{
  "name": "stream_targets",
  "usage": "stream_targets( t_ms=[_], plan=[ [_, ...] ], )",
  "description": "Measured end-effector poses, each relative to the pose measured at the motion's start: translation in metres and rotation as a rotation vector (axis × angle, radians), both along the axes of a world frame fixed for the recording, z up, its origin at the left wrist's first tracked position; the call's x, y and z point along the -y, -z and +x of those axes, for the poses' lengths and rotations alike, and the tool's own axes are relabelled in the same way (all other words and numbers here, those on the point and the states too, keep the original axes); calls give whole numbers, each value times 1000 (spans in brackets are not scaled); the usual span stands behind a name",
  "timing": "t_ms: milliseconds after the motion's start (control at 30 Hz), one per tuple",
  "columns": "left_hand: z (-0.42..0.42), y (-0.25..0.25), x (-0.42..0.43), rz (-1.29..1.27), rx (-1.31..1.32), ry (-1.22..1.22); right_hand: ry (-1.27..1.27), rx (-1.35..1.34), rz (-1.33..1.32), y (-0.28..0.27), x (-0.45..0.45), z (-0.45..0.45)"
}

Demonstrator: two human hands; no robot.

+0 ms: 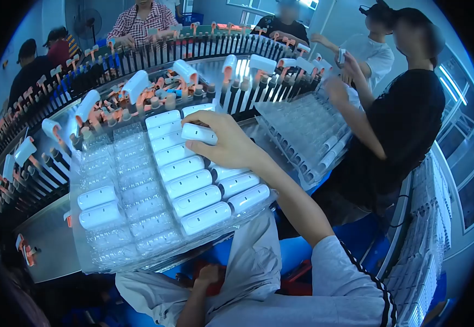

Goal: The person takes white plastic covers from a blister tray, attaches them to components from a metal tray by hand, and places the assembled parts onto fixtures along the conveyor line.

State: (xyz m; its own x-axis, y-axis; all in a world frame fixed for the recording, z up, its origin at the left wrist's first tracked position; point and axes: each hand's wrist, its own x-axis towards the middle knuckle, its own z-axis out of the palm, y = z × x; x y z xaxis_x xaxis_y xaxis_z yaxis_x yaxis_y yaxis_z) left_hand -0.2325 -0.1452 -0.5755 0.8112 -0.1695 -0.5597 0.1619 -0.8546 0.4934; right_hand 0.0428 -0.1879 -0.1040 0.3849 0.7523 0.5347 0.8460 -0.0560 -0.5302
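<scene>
A clear plastic tray (101, 259) with rows of pockets lies tilted in front of me. Several white oblong casings (204, 218) fill its two right-hand columns, and two more sit in the left column. Above the right columns, my right hand (220, 139) pinches a white casing (199, 134) between thumb and fingers. My left hand (209, 274) rests low near my lap, below the tray; its fingers look curled, but what they hold, if anything, is hidden.
Behind the tray runs a curved line of black posts (239, 98), some with white casings on orange holders. Loose orange parts (163, 87) lie at its near edge. A person in black (406, 114) stands right, beside another clear tray (297, 133). Other people sit beyond.
</scene>
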Motion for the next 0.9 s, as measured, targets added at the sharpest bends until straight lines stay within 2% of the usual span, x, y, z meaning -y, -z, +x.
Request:
stream_targets(
  t_ms=[133, 300, 467, 833, 900],
  plan=[
    [-2, 21, 0, -5, 52, 26, 4, 10, -4, -1, 1, -1],
    [4, 6, 0, 15, -35, 43, -5, 16, 0, 1, 0, 2],
    [2, -6, 1, 16, -15, 24, 5, 29, 14, 4, 0, 2],
    [-1, 21, -1, 13, 11, 5, -7, 7, 7, 1, 1, -1],
    [0, 12, 0, 15, 11, 10, -8, 5, 21, 2, 0, 0]
  ],
)
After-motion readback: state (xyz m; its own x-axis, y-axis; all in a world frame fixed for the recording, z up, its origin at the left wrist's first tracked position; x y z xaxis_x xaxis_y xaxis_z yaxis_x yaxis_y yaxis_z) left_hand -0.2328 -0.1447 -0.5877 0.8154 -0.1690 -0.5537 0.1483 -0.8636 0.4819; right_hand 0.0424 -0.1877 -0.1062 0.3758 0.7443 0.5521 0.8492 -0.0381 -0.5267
